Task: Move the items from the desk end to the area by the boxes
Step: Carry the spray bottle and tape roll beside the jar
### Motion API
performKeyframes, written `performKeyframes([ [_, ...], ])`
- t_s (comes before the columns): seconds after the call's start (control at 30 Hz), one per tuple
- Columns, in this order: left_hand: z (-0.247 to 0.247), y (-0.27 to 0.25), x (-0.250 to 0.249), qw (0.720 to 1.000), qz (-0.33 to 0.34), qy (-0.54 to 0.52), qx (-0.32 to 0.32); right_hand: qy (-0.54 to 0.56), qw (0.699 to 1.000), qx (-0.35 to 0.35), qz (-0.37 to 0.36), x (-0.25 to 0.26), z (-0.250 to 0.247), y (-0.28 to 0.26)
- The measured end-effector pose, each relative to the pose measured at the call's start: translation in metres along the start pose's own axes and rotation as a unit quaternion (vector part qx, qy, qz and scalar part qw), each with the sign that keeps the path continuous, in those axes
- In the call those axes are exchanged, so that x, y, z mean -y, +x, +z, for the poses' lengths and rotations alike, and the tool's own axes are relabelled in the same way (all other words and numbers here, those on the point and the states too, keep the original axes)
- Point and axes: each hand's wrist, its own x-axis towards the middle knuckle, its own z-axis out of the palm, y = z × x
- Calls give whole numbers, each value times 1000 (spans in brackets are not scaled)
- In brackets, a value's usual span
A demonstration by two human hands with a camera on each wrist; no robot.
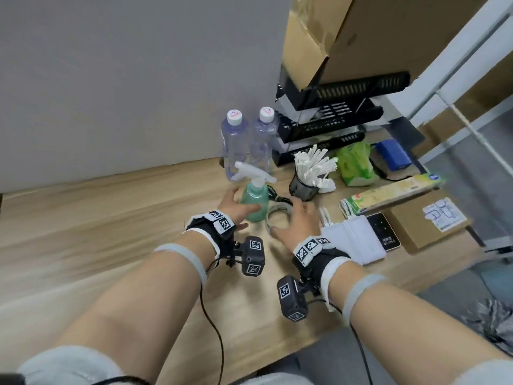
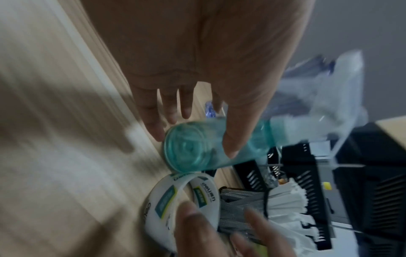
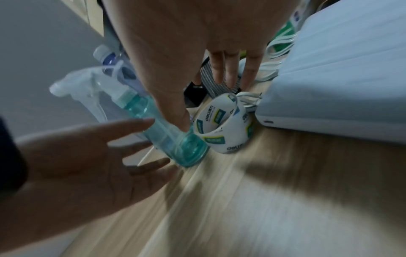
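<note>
A teal spray bottle (image 1: 254,200) with a clear trigger head stands on the wooden desk (image 1: 111,218). My left hand (image 1: 236,207) is spread around it with straight fingers. Its thumb (image 2: 230,139) lies across the bottle's front and the fingers (image 2: 169,107) are on the far side. A white tape roll (image 1: 277,215) with printed labels sits just right of the bottle (image 3: 175,144). My right hand (image 1: 297,218) hovers over the roll (image 3: 222,125), fingers straight, with its thumb (image 3: 180,114) down between bottle and roll.
Two clear water bottles (image 1: 236,140) stand behind the spray bottle. A black cup of wrapped straws (image 1: 308,176), a green tissue pack (image 1: 356,165), black trays (image 1: 333,120) and cardboard boxes (image 1: 361,31) crowd the right. A white pouch (image 1: 352,240) lies beside my right hand.
</note>
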Motion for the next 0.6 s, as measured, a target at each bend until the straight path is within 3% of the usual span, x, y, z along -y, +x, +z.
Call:
performKeyframes([
  [0.17, 22, 10, 0, 994, 65, 65, -66, -70, 991, 58, -95, -17, 12, 29],
  [0.3, 14, -3, 7, 988, 94, 48, -109, -101, 985, 37, -133, -16, 18, 30],
  [0.43, -26, -33, 22, 976, 84, -41, -196, -64, 985, 41, -156, 11, 21, 21],
  [0.6, -106, -89, 47, 945, 77, -100, -301, 4, 972, 95, -215, 73, 41, -14],
])
